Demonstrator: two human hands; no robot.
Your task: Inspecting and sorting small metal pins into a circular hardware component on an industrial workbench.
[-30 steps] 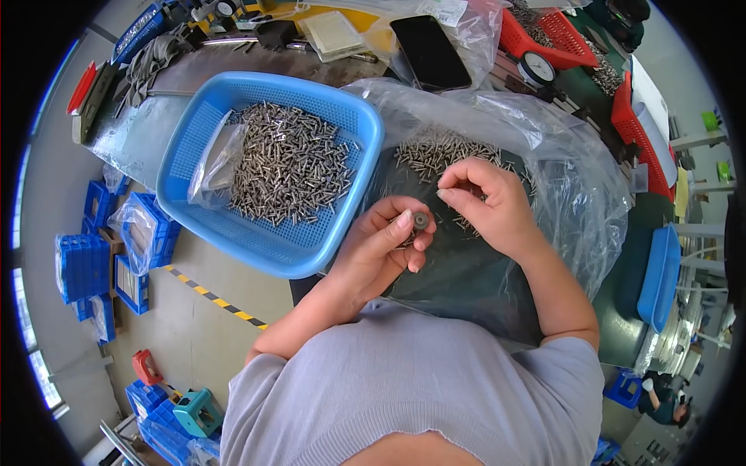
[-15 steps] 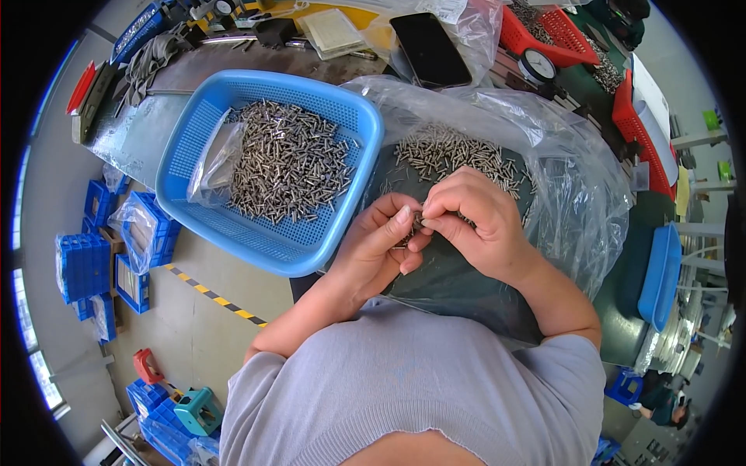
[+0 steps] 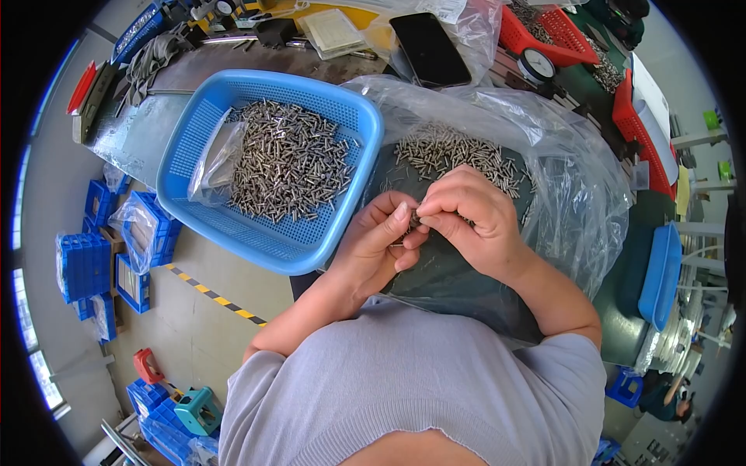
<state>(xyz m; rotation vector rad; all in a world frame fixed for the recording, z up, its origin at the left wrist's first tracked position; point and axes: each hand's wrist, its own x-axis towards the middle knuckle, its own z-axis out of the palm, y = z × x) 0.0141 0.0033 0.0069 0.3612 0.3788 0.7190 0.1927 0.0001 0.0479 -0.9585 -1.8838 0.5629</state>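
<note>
My left hand (image 3: pixel 381 237) is curled, palm up, around several small metal pins (image 3: pixel 414 223). Thumb and forefinger of my right hand (image 3: pixel 470 217) pinch at the same spot, touching the left fingertips; the piece between them is mostly hidden. Just beyond my hands a loose pile of silvery pins (image 3: pixel 458 155) lies on a clear plastic bag (image 3: pixel 571 171) spread over the dark green bench. To the left stands a blue perforated basket (image 3: pixel 264 252), holding a large heap of similar pins (image 3: pixel 287 159) and a clear plastic bag (image 3: pixel 216 165).
A black phone (image 3: pixel 431 48) lies at the back. Near it are a round dial gauge (image 3: pixel 536 66) and a red basket of metal parts (image 3: pixel 571 48). Blue crates (image 3: pixel 84 266) stand on the floor at left; a blue tray (image 3: pixel 660 278) is at right. Another person (image 3: pixel 667 400) is at far lower right.
Both hands have shifted very slightly left, still pinching together over the pins. The basket and the pile look unchanged. The person in the background has moved a little.
</note>
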